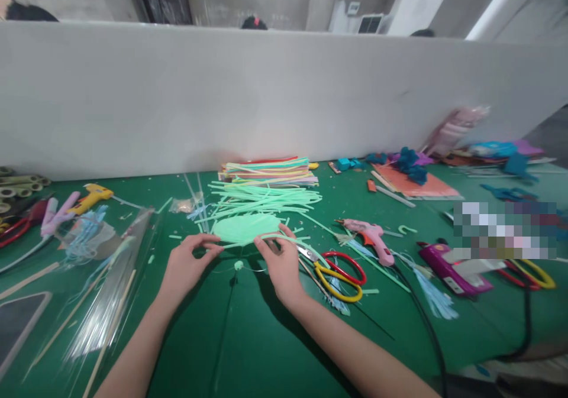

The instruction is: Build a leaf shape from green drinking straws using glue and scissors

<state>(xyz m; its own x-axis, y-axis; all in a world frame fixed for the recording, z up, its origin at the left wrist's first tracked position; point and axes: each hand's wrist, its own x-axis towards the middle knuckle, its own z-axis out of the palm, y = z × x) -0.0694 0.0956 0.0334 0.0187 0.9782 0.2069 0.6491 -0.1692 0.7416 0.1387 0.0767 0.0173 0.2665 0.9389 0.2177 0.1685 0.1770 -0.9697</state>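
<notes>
Strip [239, 244], green, one: lies just below frame centre, long axis left to right; fingers of left hand [185, 267] and right hand [281, 265] pinch it, neither nearer; oval [246, 226], green, just above.

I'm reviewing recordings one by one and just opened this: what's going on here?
At a green table, the left hand and right hand hold a light-green strip along the near edge of a light-green oval piece. Whether strip and oval are joined is unclear. Scissors lie beside the right hand, with a pink glue gun farther right; loose green strips lie behind the oval.
</notes>
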